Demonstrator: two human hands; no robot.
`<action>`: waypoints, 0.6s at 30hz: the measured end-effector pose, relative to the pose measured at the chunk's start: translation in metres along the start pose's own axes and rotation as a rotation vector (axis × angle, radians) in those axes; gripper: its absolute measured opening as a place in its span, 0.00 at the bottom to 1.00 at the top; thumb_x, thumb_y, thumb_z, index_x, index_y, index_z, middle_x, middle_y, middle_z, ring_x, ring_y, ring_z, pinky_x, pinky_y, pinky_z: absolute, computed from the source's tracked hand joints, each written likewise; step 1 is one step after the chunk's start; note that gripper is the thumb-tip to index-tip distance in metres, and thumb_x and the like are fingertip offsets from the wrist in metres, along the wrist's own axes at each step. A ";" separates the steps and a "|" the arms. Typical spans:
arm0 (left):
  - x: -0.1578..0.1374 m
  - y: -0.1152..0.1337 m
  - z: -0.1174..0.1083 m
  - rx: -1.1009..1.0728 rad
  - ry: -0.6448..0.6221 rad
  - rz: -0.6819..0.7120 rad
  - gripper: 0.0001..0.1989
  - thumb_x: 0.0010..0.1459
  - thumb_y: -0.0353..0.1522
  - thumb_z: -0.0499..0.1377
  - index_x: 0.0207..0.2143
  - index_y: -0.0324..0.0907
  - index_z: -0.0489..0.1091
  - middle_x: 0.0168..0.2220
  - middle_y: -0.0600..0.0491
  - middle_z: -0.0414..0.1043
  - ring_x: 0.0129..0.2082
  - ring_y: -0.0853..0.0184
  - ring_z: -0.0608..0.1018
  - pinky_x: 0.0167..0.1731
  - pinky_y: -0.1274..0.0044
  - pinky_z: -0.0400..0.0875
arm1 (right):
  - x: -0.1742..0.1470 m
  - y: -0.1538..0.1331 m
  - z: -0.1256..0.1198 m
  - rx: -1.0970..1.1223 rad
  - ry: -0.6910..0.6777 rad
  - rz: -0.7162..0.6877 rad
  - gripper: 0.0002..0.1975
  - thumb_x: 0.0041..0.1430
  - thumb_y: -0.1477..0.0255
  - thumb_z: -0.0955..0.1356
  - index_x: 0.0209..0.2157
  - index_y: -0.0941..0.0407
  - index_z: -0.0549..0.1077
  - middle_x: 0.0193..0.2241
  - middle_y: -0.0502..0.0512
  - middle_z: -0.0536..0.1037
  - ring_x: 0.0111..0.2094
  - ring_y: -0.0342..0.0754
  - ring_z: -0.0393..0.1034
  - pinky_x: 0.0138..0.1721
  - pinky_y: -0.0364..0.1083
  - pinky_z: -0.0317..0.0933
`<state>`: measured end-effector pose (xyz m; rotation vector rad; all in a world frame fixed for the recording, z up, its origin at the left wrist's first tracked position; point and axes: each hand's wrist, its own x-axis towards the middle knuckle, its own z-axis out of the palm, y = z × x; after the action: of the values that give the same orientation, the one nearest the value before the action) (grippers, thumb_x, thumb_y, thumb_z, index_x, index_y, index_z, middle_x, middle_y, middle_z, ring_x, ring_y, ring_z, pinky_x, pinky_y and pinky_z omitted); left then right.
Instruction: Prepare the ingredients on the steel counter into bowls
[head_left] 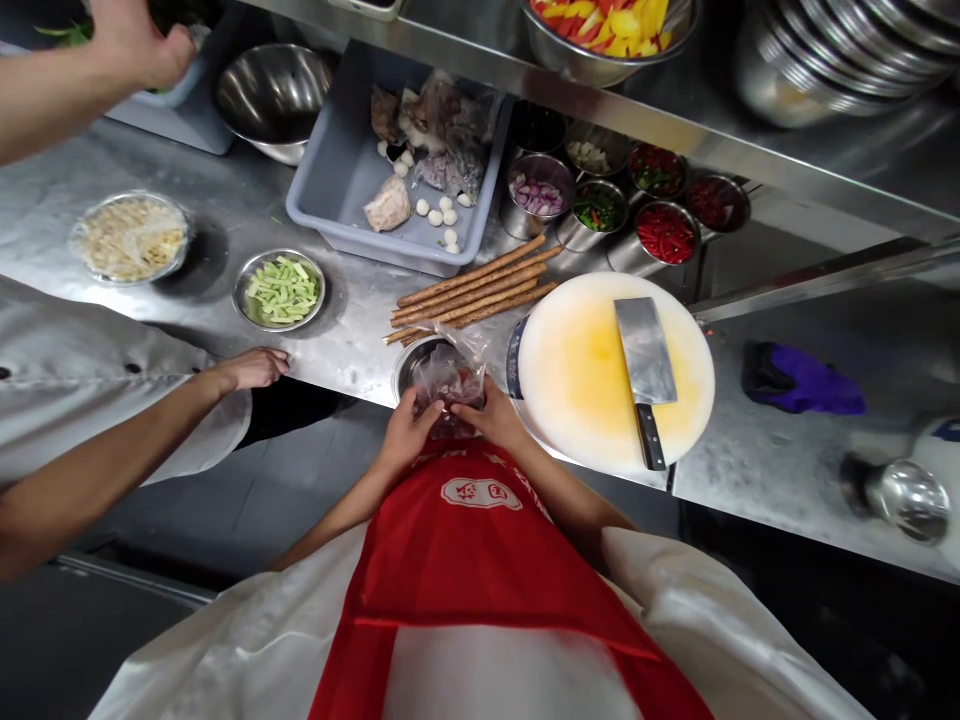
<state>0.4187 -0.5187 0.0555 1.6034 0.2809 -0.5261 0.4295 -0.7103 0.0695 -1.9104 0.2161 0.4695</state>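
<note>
A clear plastic bag point(450, 378) with dark reddish contents is held between my two hands at the counter's front edge. My left hand point(409, 428) grips its left side, thumb pressed on the near face. On the right side, my right hand point(491, 415) holds it the same way, with its fingers partly hidden behind. Just beyond the bag, and partly covered by it, stands a steel bowl point(405, 368). Long brown root sticks point(472, 290) lie behind the bowl. To the right, a cleaver point(645, 350) rests on a round white cutting board point(570, 400).
A co-worker's hand point(255, 368) touches the counter edge at left, near a bowl of green pieces point(281, 290). A grey bin point(322, 205), small steel pots of chopped ingredients point(540, 190) and an overhead shelf point(465, 50) line the back. A purple cloth-like item point(806, 380) lies right.
</note>
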 end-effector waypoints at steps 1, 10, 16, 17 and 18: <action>0.001 0.003 -0.001 -0.026 0.014 -0.009 0.27 0.58 0.49 0.62 0.52 0.41 0.68 0.46 0.47 0.78 0.43 0.62 0.80 0.45 0.71 0.75 | 0.002 -0.002 -0.001 0.017 0.008 -0.012 0.32 0.53 0.59 0.75 0.56 0.58 0.70 0.48 0.60 0.80 0.47 0.54 0.76 0.53 0.54 0.68; 0.021 0.005 -0.024 0.299 0.185 -0.011 0.22 0.59 0.46 0.61 0.48 0.40 0.71 0.44 0.45 0.76 0.39 0.60 0.78 0.44 0.68 0.74 | 0.034 0.013 -0.001 -0.096 -0.060 0.028 0.28 0.60 0.58 0.71 0.58 0.57 0.70 0.50 0.62 0.79 0.49 0.55 0.75 0.54 0.56 0.68; 0.029 -0.019 -0.039 0.555 0.358 0.093 0.22 0.59 0.38 0.62 0.54 0.38 0.71 0.47 0.43 0.72 0.42 0.59 0.76 0.51 0.64 0.72 | 0.055 0.040 0.010 -0.274 -0.116 0.076 0.30 0.60 0.67 0.71 0.63 0.57 0.66 0.56 0.65 0.76 0.54 0.55 0.74 0.58 0.56 0.67; 0.029 -0.024 -0.039 0.550 0.360 0.080 0.23 0.59 0.38 0.62 0.55 0.38 0.71 0.49 0.42 0.71 0.44 0.58 0.76 0.52 0.63 0.72 | 0.056 0.041 0.012 -0.303 -0.113 0.058 0.30 0.60 0.68 0.71 0.63 0.56 0.66 0.56 0.64 0.76 0.55 0.56 0.73 0.59 0.57 0.66; 0.030 -0.030 -0.039 0.537 0.354 0.059 0.25 0.58 0.38 0.63 0.56 0.38 0.70 0.51 0.41 0.71 0.46 0.57 0.76 0.54 0.63 0.71 | 0.056 0.041 0.014 -0.334 -0.107 0.048 0.30 0.60 0.68 0.71 0.63 0.56 0.66 0.57 0.64 0.75 0.57 0.56 0.72 0.60 0.57 0.65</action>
<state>0.4371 -0.4808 0.0158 2.2255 0.3756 -0.2774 0.4623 -0.7092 0.0067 -2.2007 0.1179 0.6715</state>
